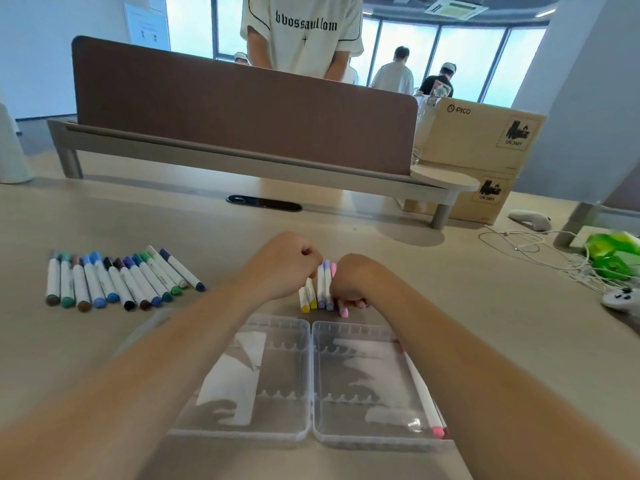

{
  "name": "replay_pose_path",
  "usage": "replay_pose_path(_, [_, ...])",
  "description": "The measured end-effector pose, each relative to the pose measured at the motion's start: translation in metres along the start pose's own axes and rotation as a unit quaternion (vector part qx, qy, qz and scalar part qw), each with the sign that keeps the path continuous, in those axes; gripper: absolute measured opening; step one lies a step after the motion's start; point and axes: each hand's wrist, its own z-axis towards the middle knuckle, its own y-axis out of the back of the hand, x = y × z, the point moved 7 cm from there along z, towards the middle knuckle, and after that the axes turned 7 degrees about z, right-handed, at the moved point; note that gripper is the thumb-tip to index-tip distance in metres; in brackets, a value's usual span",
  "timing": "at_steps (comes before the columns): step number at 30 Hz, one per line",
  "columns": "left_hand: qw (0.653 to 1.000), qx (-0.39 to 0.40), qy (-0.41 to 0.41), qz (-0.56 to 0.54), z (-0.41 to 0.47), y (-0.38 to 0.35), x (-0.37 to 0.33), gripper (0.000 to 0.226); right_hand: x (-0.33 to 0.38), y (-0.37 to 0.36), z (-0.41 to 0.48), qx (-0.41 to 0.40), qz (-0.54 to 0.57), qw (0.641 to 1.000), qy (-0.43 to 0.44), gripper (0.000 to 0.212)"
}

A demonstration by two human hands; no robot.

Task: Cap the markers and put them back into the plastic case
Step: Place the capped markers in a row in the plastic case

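Leftmost, counting twelve in the row of markers (104,282), all capped and lying side by side on the tabletop (207,230), each touching its neighbour, in greys, greens, browns, blues and black. Behind, noting one brown divider (242,109) standing across the tabletop, with one person in a white T-shirt (304,29) standing beyond it.

Moving inward, finding the left grip (287,254) hovering clenched at the far ends of a small bunch of markers. Failing to tell whether it is pinching anything, the fingertips being hidden.

Counting five in that bunch: two yellow markers (305,307), two lilac markers (321,289) and one pink marker (343,311), all lying packed together just beyond the plastic case (353,329). Seeing the right grip (346,282) lying over the pink marker, fingers (358,302) curling round it.

Looking nearer, finding the one plastic case lying opened flat in two clear halves beneath both forearms, well apart from the row of twelve. Spotting one cased marker (421,393), pink-capped, lying along the right edge of the right half.

Farther right, counting two cardboard boxes (478,133), one above the other. Also noting one white controller (528,220), a tangle of white cables (554,251), green packaging (613,251) and a second white controller (620,299).
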Motion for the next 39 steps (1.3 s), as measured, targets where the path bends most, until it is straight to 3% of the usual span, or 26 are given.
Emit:
replay_pose_path(5, [1.0,-0.013,-0.01,0.015,-0.006,-0.004,-0.002,0.03,0.003,0.002,-0.008,-0.008,-0.042,0.999,0.006,0.025])
replay_pose_path(10, [0.998,-0.014,-0.025,0.05,-0.024,-0.009,-0.021,0.034,-0.01,0.012,-0.042,-0.03,0.036,0.999,0.022,0.02])
replay_pose_path(12, [0.999,0.014,-0.026,0.042,-0.033,-0.018,-0.03,0.04,-0.02,0.009,-0.064,-0.009,0.073,0.997,0.024,0.02])
replay_pose_path(17, [0.989,0.081,-0.076,0.095,-0.053,-0.05,-0.056,0.023,-0.057,-0.001,-0.115,-0.004,0.123,0.992,0.011,0.024])
replay_pose_path(21, [0.981,0.097,-0.115,0.119,-0.069,-0.067,-0.077,0.033,-0.074,-0.018,-0.139,0.032,0.137,0.99,0.009,0.031])
replay_pose_path(25, [0.968,0.153,-0.135,0.147,-0.081,-0.087,-0.085,0.011,-0.081,-0.034,-0.148,0.054,0.109,0.992,0.013,0.034])
replay_pose_path(27, [0.962,0.17,-0.149,0.154,-0.087,-0.092,-0.089,0.016,-0.084,-0.037,-0.148,0.051,0.098,0.994,0.017,0.032])
replay_pose_path(30, [0.959,0.173,-0.166,0.147,-0.093,-0.091,-0.091,0.017,-0.089,-0.032,-0.145,0.008,0.081,0.996,0.022,0.05])
replay_pose_path(34, [0.954,0.202,-0.194,0.106,-0.1,-0.09,-0.094,0.027,-0.098,-0.029,-0.137,-0.008,0.081,0.996,0.027,0.04])
replay_pose_path(39, [0.948,0.176,-0.223,0.146,-0.098,-0.095,-0.099,0.032,-0.106,-0.029,-0.128,0.0,0.096,0.995,0.014,0.039])
